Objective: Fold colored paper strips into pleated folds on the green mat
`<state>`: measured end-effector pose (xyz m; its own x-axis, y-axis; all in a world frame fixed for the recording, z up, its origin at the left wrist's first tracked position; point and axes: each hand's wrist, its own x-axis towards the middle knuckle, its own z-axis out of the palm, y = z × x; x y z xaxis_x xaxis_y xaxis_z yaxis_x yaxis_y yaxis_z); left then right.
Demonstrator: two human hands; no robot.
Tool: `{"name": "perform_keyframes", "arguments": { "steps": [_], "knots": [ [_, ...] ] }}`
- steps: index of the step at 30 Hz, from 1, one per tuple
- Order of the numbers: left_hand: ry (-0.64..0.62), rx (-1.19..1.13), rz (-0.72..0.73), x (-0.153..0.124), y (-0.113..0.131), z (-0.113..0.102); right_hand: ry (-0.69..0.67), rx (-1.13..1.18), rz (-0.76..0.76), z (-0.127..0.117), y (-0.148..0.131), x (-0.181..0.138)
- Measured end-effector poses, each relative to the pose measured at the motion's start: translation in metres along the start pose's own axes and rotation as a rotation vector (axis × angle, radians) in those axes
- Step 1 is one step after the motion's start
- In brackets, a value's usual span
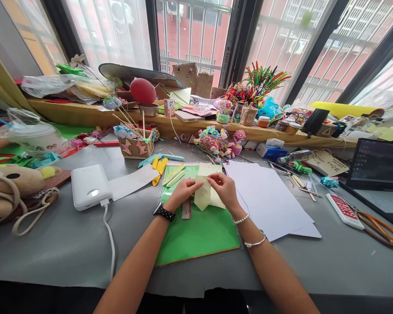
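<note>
Both my hands meet over a green cutting mat (199, 233) at the middle of the grey table. My left hand (182, 192), with a black watch on its wrist, pinches the left edge of a pale yellow paper sheet (203, 195). My right hand (225, 188), with bead bracelets on the wrist, pinches the same sheet at its top right. The sheet is folded and lifted slightly off the mat. A ruler (186, 209) lies on the mat just under my left hand. More pale yellow paper (209, 169) lies behind the hands.
White sheets (268, 200) lie right of the mat. A white power bank (89, 186) with its cable sits to the left, next to a plush toy (9, 185). A basket of sticks (136, 146), paper flowers (216, 141), a tablet (376, 165), a calculator (343, 210) and scissors (380, 226) crowd the back and right.
</note>
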<state>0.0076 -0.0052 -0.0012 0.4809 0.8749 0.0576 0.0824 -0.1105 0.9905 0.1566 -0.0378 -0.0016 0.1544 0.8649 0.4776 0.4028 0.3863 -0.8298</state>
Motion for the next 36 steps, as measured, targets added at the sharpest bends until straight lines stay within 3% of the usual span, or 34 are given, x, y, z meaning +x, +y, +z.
{"name": "perform_keyframes", "arguments": {
  "steps": [4,8,17,25,29,36],
  "knots": [
    [0.014,-0.044,-0.021,0.0007,-0.0012,0.0004,0.037,-0.188,-0.187,0.0011,-0.0043,-0.0037],
    [0.057,-0.031,-0.002,0.0003,-0.0001,0.0009,0.028,-0.321,-0.281,0.0033,-0.0058,-0.0061],
    [0.037,-0.003,0.031,0.0001,0.0007,0.0011,0.047,-0.420,-0.328,0.0072,-0.0033,-0.0078],
    [0.107,-0.046,0.016,0.0015,-0.0016,-0.0004,-0.026,-0.425,-0.370,0.0047,-0.0041,-0.0086],
    [0.115,-0.054,0.021,0.0019,-0.0021,-0.0010,-0.051,-0.295,-0.272,0.0036,-0.0097,-0.0073],
    [0.083,-0.004,0.014,0.0015,-0.0014,-0.0027,-0.044,0.055,0.057,0.0000,-0.0035,-0.0001]
  ]
}}
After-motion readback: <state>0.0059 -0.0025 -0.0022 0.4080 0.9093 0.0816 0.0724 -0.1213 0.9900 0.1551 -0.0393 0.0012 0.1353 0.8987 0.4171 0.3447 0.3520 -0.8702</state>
